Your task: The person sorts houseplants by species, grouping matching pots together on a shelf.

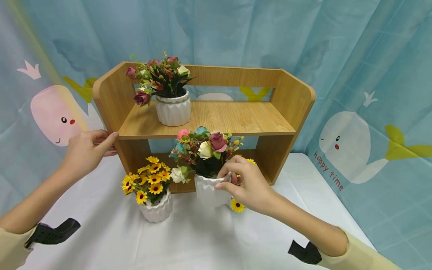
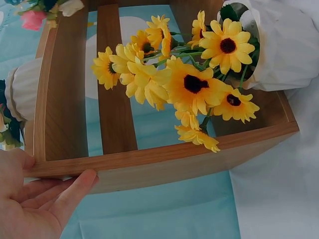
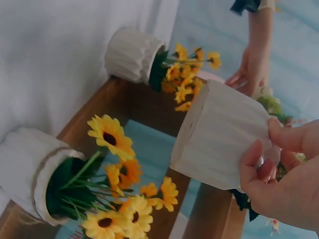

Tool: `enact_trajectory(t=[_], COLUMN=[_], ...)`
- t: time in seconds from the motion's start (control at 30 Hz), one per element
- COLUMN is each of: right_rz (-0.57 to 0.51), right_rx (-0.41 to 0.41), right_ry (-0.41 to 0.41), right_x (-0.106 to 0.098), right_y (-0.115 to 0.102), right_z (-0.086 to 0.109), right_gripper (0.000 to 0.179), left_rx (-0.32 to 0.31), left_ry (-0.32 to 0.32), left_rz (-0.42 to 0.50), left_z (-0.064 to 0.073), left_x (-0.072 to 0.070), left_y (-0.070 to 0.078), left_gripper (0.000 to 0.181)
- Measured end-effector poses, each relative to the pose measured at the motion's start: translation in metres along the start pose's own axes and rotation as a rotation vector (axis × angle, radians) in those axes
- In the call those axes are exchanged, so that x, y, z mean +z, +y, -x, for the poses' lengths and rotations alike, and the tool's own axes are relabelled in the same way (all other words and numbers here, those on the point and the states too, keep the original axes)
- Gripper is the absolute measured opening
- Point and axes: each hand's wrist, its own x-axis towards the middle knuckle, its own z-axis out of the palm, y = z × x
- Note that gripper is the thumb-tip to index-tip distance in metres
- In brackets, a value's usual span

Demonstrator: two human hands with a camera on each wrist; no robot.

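Observation:
My right hand (image 1: pixel 251 183) pinches the rim of a white ribbed flower pot (image 3: pixel 219 137), which hangs in the air before the shelf's lower level. Mixed roses (image 1: pixel 212 148) in pink, cream, blue and mauve fill that pot. At the left, my left hand (image 1: pixel 89 150) rests on the front edge of the wooden shelf's (image 1: pixel 123 157) side panel, thumb on the front and fingers on the outer side. In the left wrist view its fingertips (image 2: pixel 87 179) touch the wood edge. A second rose pot (image 1: pixel 173 110) stands on the upper board, left of its middle.
Two pots of yellow sunflowers stand on the white cloth before the shelf: one sunflower pot (image 1: pixel 156 208) at left, another pot (image 3: pixel 30 172) mostly hidden behind my right hand in the head view. A blue curtain (image 1: pixel 222 30) hangs behind.

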Motion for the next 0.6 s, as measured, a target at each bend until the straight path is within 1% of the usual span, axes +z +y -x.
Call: enact_trajectory(t=[0.2, 0.6], right_rz=[0.022, 0.087], right_rx=[-0.016, -0.005], right_ry=[0.015, 0.016], right_x=[-0.010, -0.032], right_y=[-0.004, -0.006], right_z=[-0.003, -0.014], right_gripper=[0.012, 0.012], left_rx=[-0.005, -0.013], left_ry=[-0.005, -0.012], left_rz=[0.001, -0.014], left_z=[0.000, 0.000], left_x=[0.000, -0.001], left_y=[0.000, 0.001], left_gripper=[0.044, 0.044])
